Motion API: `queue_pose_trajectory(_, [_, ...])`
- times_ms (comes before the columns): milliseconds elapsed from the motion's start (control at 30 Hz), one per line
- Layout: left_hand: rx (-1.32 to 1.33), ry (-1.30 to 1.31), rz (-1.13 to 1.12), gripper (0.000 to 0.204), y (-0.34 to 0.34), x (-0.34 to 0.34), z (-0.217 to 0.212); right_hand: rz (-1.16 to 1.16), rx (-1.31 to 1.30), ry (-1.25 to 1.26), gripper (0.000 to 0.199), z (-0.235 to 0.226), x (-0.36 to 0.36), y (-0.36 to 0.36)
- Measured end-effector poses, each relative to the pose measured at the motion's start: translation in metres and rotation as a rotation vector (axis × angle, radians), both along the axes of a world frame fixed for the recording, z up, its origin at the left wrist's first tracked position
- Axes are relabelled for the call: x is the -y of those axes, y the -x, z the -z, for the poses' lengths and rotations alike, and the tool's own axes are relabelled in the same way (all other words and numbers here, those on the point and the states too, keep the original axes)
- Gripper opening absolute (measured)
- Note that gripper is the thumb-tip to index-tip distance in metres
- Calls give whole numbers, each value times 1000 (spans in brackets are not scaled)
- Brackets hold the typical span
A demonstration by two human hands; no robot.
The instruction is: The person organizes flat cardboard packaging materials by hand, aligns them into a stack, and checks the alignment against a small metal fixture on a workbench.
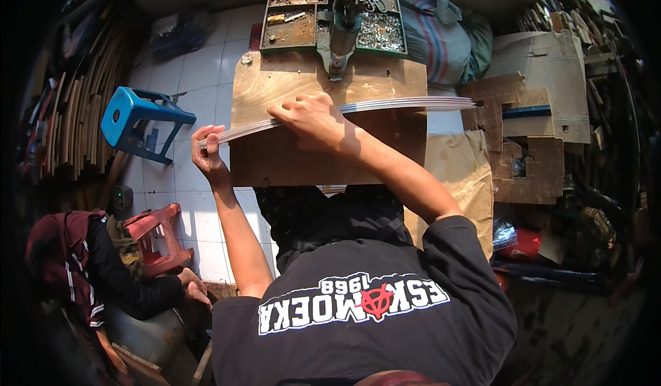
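silvery strips (403,103), left hand (211,153) pinching one end, right hand (311,121) clasped over, hiding a stretch

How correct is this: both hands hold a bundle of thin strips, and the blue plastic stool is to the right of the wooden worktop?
The side is wrong: in the head view, the blue plastic stool is to the left of the wooden worktop. The left hand and right hand do hold the bundle of thin strips.
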State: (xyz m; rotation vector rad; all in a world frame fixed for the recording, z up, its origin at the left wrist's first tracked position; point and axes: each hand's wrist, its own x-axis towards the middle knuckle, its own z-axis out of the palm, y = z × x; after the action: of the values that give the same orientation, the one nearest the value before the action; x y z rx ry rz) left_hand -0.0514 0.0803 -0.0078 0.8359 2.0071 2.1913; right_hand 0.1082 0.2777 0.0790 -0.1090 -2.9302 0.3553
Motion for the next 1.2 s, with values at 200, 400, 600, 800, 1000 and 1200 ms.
queue_pose_trajectory(200, [42, -2, -32, 32, 2, 10, 0, 595, -761, -58, 61, -7, -56, -113])
queue_pose_trajectory(400, [3, -41, -53, 49, -9, -9, -5, 975, -1092, 987, 75, 87, -167, -249])
queue_pose_trajectory(600, [96, -91, 42, 65, -2, -6, 1, 734, -1179, 1213, 71, 99, -164, -216])
queue_pose_trajectory(800, [10, 45, -16, 47, 22, -4, -9, 677, -1037, 1155, 50, 93, -165, -228])
queue_pose_trajectory(1000, [53, 337, 171, 40, 45, -34, -71, 827, -623, 814, 61, 55, -170, -240])
queue_pose_trajectory(1200, [-129, 723, 37, 49, 70, -58, -25, 805, -485, 1010, 39, 79, -164, -236])
